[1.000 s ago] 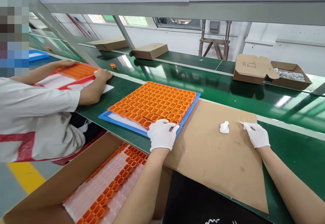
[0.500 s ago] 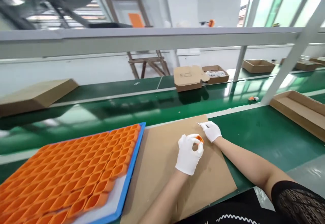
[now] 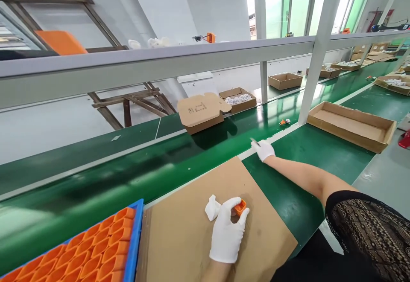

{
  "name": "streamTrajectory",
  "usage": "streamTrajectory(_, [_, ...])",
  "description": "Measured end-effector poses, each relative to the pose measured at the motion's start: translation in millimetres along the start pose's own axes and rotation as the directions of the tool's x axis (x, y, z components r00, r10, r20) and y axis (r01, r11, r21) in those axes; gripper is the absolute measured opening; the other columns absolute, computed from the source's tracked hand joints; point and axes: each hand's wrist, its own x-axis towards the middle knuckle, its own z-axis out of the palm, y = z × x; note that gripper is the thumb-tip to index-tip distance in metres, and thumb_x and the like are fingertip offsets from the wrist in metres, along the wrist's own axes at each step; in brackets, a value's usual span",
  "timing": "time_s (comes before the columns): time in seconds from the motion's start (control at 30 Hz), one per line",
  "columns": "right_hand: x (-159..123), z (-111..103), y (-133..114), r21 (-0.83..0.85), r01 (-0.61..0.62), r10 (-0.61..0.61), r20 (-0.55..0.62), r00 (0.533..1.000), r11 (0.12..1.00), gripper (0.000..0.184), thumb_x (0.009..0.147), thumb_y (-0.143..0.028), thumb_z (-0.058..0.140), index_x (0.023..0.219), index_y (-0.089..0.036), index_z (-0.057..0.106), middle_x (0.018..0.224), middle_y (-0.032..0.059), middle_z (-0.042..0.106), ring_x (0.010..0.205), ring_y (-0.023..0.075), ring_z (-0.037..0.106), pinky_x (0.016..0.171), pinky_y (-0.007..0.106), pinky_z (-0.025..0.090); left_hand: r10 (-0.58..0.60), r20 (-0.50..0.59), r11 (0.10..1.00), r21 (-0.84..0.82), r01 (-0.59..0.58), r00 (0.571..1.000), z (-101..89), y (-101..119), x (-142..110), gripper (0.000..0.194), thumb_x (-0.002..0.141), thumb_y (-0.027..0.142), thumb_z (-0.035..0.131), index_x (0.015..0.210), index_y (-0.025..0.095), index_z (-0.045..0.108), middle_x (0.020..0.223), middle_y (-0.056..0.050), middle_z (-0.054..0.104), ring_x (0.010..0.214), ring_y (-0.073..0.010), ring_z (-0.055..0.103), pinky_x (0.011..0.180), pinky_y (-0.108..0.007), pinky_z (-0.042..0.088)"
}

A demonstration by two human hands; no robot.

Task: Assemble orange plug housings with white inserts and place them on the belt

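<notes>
One orange cup (image 3: 240, 207) is pinched in the left hand (image 3: 226, 235), one slim tool (image 3: 254, 141) is gripped in the right hand (image 3: 263, 150); rows of cups (image 3: 101, 248) are left in the blue tray (image 3: 136, 231).

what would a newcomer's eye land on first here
Probably the bright orange cups packed in rows in the blue-edged tray at the lower left. Next might come the white-gloved left hand, holding a single orange cup over the brown cardboard sheet. Farther up, the gloved right hand holds a thin tool.
</notes>
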Motion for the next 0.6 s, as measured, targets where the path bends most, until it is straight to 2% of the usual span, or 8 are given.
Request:
streamTrajectory(0.1, [35.8,-35.0,32.0,-0.008,-0.084,0.082,-0.124,0.989,0.996,0.032,0.101,-0.039,0.062,0.123,-0.017,0.063,0.121,0.0096,0.064,0.100,0.0208,0.065,0.087,0.040,0.058,-0.117,0.033,0.993,0.035,0.116,0.993,-3.7,-1.9,-2.4,0.048,0.087,0.030,0.068,0.133,0.026,0.060,0.113,-0.008,0.074,0.123,-0.0304,0.060,0.111,-0.055,0.045])
streamTrajectory(0.17, [54.5,-53.3,54.0,-0.011,-0.151,0.145,-0.209,0.967,0.989,0.030,0.101,-0.039,0.060,0.122,-0.017,0.063,0.122,0.0086,0.063,0.101,0.0208,0.065,0.088,0.039,0.057,-0.156,0.050,0.987,0.052,0.154,0.986,-4.8,-3.2,-3.7,0.054,0.087,0.032,0.068,0.139,0.027,0.057,0.114,-0.009,0.074,0.150,-0.0324,0.031,0.119,-0.060,0.033])
streamTrajectory(0.2, [62.5,-59.9,63.7,-0.013,-0.192,0.183,-0.247,0.952,0.981,0.030,0.101,-0.038,0.061,0.122,-0.017,0.063,0.122,0.0086,0.062,0.101,0.0209,0.065,0.088,0.038,0.057,-0.172,0.055,0.984,0.057,0.169,0.984,-4.9,-3.4,-4.2,0.053,0.087,0.033,0.068,0.139,0.027,0.058,0.114,-0.009,0.074,0.156,-0.0317,0.017,0.120,-0.062,0.031])
streamTrajectory(0.27, [76.6,-67.9,79.3,-0.016,-0.262,0.245,-0.304,0.921,0.965,0.029,0.101,-0.037,0.060,0.123,-0.018,0.062,0.123,0.0088,0.061,0.100,0.0199,0.064,0.086,0.037,0.058,-0.201,0.064,0.979,0.056,0.198,0.977,-4.1,-2.2,-5.2,0.047,0.086,0.035,0.069,0.133,0.027,0.063,0.118,-0.011,0.072,0.158,-0.0313,0.004,0.120,-0.062,0.031])
streamTrajectory(0.37, [94.7,-70.4,91.7,-0.030,-0.303,0.276,-0.336,0.900,0.952,0.029,0.102,-0.035,0.059,0.124,-0.015,0.060,0.125,0.0104,0.058,0.092,0.0150,0.062,0.084,0.033,0.055,-0.225,0.023,0.974,0.032,0.224,0.974,-0.2,2.4,-7.4,0.039,0.088,0.036,0.066,0.125,0.028,0.067,0.125,-0.011,0.067,0.158,-0.0327,0.011,0.122,-0.060,0.031])
streamTrajectory(0.43, [104.3,-70.1,93.6,-0.038,-0.292,0.264,-0.330,0.907,0.956,0.030,0.101,-0.033,0.058,0.121,-0.011,0.060,0.123,0.0111,0.058,0.086,0.0124,0.060,0.083,0.031,0.053,-0.235,-0.003,0.972,-0.007,0.235,0.972,3.1,4.9,-9.2,0.038,0.090,0.036,0.062,0.127,0.028,0.066,0.127,-0.011,0.066,0.154,-0.0335,0.025,0.120,-0.057,0.036])
streamTrajectory(0.5, [110.3,-70.9,91.6,-0.040,-0.261,0.237,-0.307,0.922,0.964,0.025,0.101,-0.033,0.059,0.113,-0.011,0.062,0.114,0.0097,0.062,0.082,0.0123,0.060,0.082,0.032,0.052,-0.240,0.003,0.970,-0.044,0.240,0.971,5.1,5.1,-10.0,0.040,0.092,0.036,0.060,0.131,0.028,0.064,0.127,-0.011,0.066,0.144,-0.0337,0.041,0.115,-0.054,0.042])
streamTrajectory(0.6, [109.3,-73.2,82.4,-0.042,-0.143,0.127,-0.267,0.955,0.989,0.021,0.100,-0.036,0.062,0.101,-0.015,0.065,0.100,0.0059,0.066,0.083,0.0153,0.062,0.080,0.033,0.054,-0.243,0.037,0.966,-0.079,0.245,0.969,2.2,3.8,-7.4,0.044,0.088,0.038,0.063,0.131,0.027,0.063,0.121,-0.011,0.069,0.136,-0.0343,0.049,0.115,-0.057,0.039])
